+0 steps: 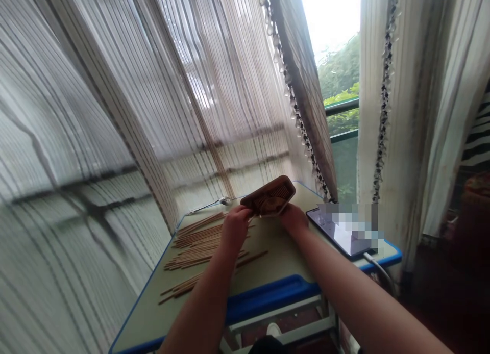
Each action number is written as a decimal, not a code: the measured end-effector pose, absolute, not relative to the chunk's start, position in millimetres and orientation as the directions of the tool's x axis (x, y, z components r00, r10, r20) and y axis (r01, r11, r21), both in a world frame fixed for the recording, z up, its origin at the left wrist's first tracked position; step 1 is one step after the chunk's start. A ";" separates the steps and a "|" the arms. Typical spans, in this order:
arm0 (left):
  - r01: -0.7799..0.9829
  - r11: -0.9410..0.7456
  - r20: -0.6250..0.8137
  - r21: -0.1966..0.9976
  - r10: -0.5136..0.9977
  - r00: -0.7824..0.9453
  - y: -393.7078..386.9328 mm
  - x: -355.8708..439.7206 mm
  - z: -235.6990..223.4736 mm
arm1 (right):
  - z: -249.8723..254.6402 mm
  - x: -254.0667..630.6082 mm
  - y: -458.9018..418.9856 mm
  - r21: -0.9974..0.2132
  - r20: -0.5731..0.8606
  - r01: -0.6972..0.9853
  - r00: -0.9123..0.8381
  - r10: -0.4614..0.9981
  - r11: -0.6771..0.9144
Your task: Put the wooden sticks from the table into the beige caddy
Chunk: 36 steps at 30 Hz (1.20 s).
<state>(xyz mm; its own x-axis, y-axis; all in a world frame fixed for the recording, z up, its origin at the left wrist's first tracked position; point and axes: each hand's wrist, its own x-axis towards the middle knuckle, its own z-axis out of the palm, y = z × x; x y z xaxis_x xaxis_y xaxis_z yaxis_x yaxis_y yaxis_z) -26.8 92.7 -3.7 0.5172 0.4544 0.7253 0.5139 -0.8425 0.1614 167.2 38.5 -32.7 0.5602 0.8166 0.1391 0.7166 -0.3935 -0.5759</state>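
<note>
Over the far part of the desk (283, 252) I hold a brown oblong container (269, 197), tilted, with a slotted or patterned inner face toward me; its exact kind is unclear. My left hand (236, 224) is closed at its left lower edge. My right hand (294, 220) grips its right lower side, with the fingers partly hidden behind it. Several thin wooden chopsticks (191, 258) lie in loose groups on the left of the desk, some of them hidden under my left forearm. Behind them rests a metal spoon (224, 201).
A tablet or large phone (340, 234) lies at the desk's right side, a white cable (377, 264) plugged into it. Sheer striped curtains (214, 89) hang close behind and left of the desk. The desk has a blue rim (268, 295).
</note>
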 end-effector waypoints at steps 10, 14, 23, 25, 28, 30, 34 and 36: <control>0.614 -0.784 0.620 0.089 0.526 0.581 88.0 -24.7 -1.8 | -36.4 169.3 42.1 -0.617 0.170 0.701 0.562 0.809 -0.358; 0.612 -0.785 0.605 0.100 0.536 0.589 85.7 -24.8 0.2 | -37.7 169.7 42.3 -0.613 0.190 0.709 0.561 0.806 -0.349; 0.521 -0.840 0.570 0.152 0.505 0.648 92.9 -22.4 -6.1 | -36.4 170.8 43.7 -0.623 0.156 0.695 0.561 0.813 -0.360; 0.511 -0.848 0.599 0.142 0.485 0.638 94.9 -22.1 -8.1 | -36.7 171.1 43.7 -0.631 0.153 0.689 0.562 0.813 -0.358; 0.492 -0.859 0.673 0.143 0.448 0.588 97.7 -21.7 -10.8 | -37.7 171.4 44.0 -0.635 0.161 0.688 0.562 0.811 -0.351; 0.483 -0.864 0.723 0.143 0.425 0.545 99.5 -21.3 -12.1 | -38.1 171.3 44.3 -0.636 0.160 0.687 0.563 0.811 -0.351; 0.502 -0.855 0.756 0.130 0.413 0.508 102.2 -21.3 -12.7 | -36.8 170.6 43.2 -0.630 0.148 0.684 0.571 0.807 -0.368; 0.517 -0.845 0.748 0.134 0.429 0.506 102.5 -21.7 -12.0 | -36.1 170.5 42.3 -0.630 0.148 0.687 0.565 0.812 -0.363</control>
<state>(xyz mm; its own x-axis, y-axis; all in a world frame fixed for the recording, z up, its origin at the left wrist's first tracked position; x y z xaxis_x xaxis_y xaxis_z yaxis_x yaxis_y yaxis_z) -21.7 102.5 -12.0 0.5063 0.4288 0.7482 0.5173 -0.8452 0.1343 170.5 42.3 -36.1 0.5646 0.8120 0.1476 0.6866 -0.3629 -0.6300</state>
